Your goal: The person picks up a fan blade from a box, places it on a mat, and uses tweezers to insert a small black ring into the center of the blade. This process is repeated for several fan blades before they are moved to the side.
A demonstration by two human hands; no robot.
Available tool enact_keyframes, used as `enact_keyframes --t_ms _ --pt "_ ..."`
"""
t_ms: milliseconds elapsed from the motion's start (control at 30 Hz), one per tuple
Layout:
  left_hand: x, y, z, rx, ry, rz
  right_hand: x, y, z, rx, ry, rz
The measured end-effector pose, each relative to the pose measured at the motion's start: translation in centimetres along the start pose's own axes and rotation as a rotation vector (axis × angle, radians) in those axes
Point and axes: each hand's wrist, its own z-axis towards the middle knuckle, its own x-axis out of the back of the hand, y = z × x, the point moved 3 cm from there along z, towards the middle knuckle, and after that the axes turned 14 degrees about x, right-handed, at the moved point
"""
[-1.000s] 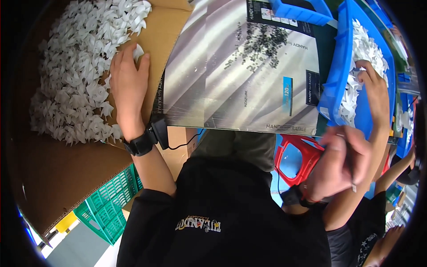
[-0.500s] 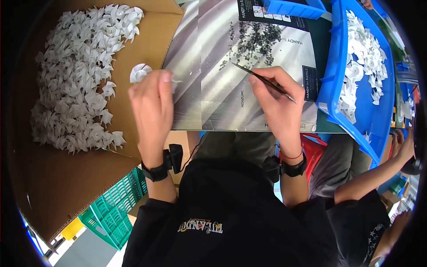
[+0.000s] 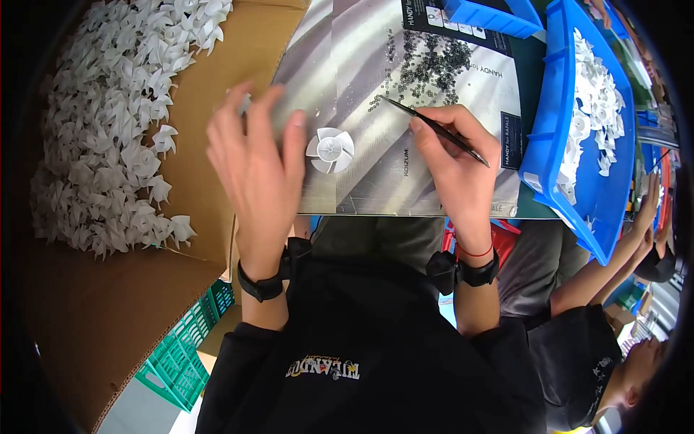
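My right hand (image 3: pixel 463 155) grips black tweezers (image 3: pixel 434 129), their tip at the near left edge of a scatter of small dark rings (image 3: pixel 434 65). A small white fan wheel (image 3: pixel 331 150) with curved blades lies on the printed board (image 3: pixel 376 188), between my two hands. Just left of it, my left hand (image 3: pixel 256 159) is open, fingers spread and slightly blurred, over the edge of the cardboard box. A bit of white shows behind its fingertips, too blurred to make out.
At left, a large cardboard box (image 3: pixel 210 87) holds a heap of white fan wheels (image 3: pixel 108 145). A blue bin (image 3: pixel 549 137) with more white pieces stands at right, and a smaller blue tray (image 3: pixel 491 16) at the back. Another person's arm (image 3: pixel 600 267) is beyond the bin.
My left hand has spread its fingers and shifted slightly right. A white fan wheel now shows on the board beside it. The right hand with the tweezers has barely moved.
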Motion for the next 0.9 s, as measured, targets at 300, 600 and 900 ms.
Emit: enact_keyframes --t_ms 300,600,900 --pt "0.8 -1.3 -0.7 0.116 -0.19 -0.12 0.9 -0.8 -1.5 -0.074 0.031 0.101" --pt "-0.5 1.5 -3.4 -0.096 -0.34 -0.149 1.1 -1.6 -4.0 0.044 -0.033 0.198" --pt "-1.3 1.6 -3.9 -0.016 -0.262 -0.222 1.7 -1.8 -4.5 0.003 -0.042 0.049"
